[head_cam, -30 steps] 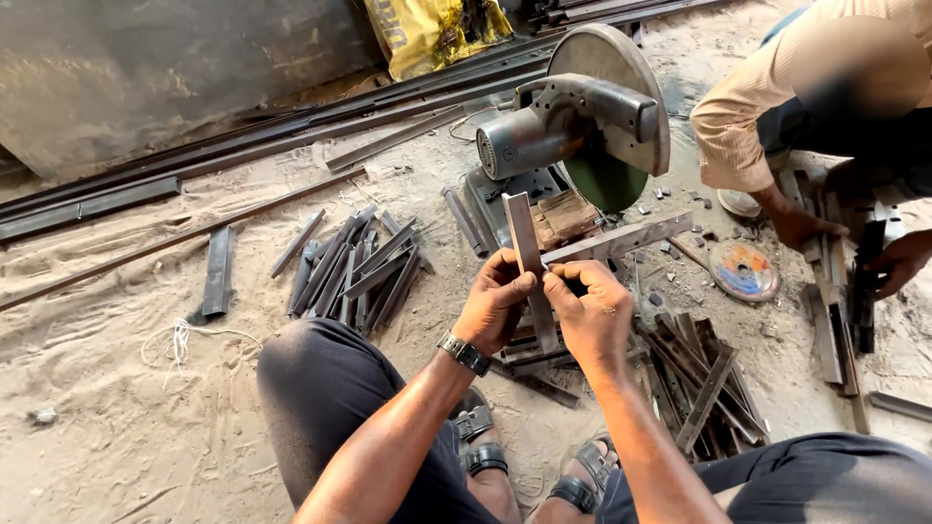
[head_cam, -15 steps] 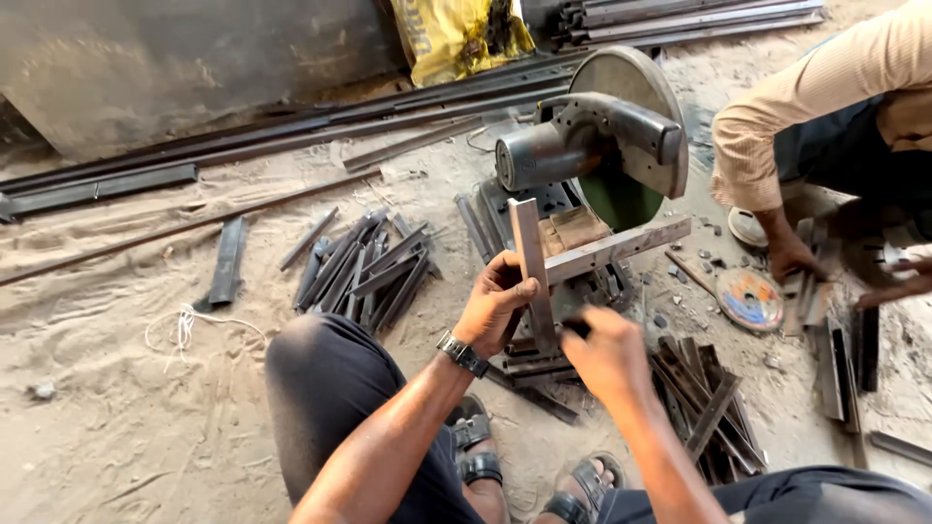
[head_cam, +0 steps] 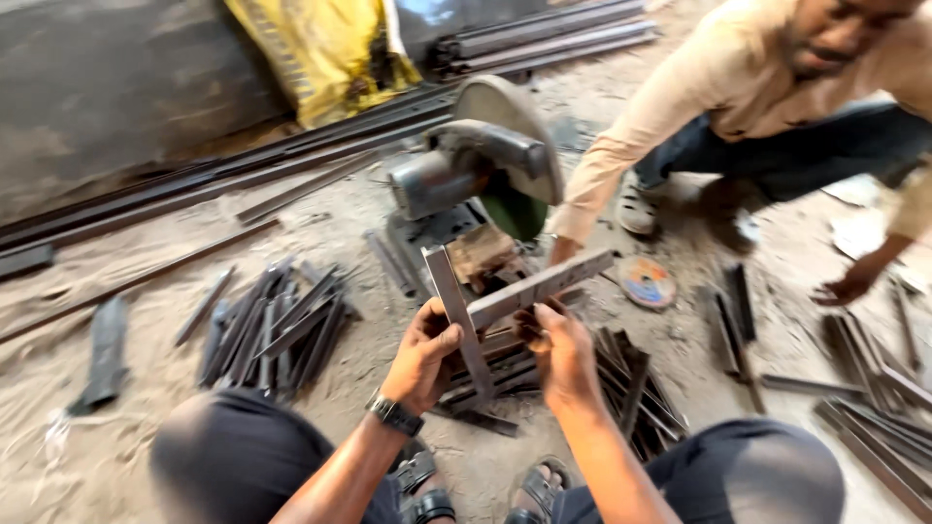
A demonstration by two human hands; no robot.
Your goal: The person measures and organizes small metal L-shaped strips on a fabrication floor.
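Observation:
My left hand (head_cam: 423, 357), with a watch on its wrist, grips a short steel angle piece (head_cam: 454, 312) that stands tilted upright. Gripped in my right hand (head_cam: 558, 351) is a second steel angle piece (head_cam: 544, 287), which lies crosswise with its near end against the first. Both pieces are held above a heap of cut steel pieces (head_cam: 621, 383) between my knees. Just behind them stands a chop saw (head_cam: 476, 175) with its grey guard.
Another person in a beige shirt squats at the right, one hand (head_cam: 561, 250) near the saw, the other (head_cam: 847, 287) on the ground. More cut pieces (head_cam: 277, 325) lie left, long bars (head_cam: 194, 189) at the back, a yellow sack (head_cam: 316, 53) and a cutting disc (head_cam: 647, 281).
My right hand has picked up a second angle piece and brought it across against the one in my left hand. The view has shifted left, showing more of the other person.

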